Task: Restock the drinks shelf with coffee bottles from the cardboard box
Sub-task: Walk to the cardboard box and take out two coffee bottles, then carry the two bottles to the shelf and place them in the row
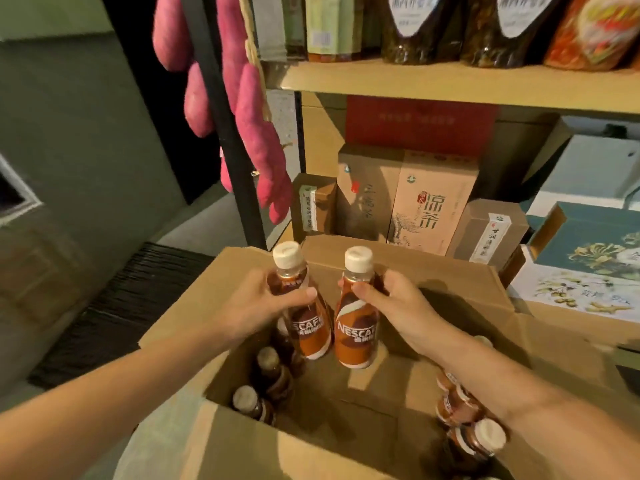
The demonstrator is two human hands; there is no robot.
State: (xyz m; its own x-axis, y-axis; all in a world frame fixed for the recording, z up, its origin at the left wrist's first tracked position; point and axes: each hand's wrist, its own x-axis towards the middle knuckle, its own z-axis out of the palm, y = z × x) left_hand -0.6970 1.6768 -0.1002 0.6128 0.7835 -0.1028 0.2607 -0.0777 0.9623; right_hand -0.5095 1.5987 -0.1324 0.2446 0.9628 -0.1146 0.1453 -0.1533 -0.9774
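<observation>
An open cardboard box (242,441) stands below me with its flaps spread. My left hand (258,304) grips the neck of a brown coffee bottle (310,332) with a cream cap, held above the box. My right hand (391,299) grips the neck of a second coffee bottle (356,336), upright beside the first. More coffee bottles remain in the box: some upright along the left wall (270,375) and several lying at the right (464,424), partly hidden by my right forearm.
A wooden shelf (450,86) carries jars and packets above. Under it stand brown tea cartons (429,206) and teal gift boxes (588,237) just behind the box. A black post (228,140) with pink plush items (256,133) hangs at the left.
</observation>
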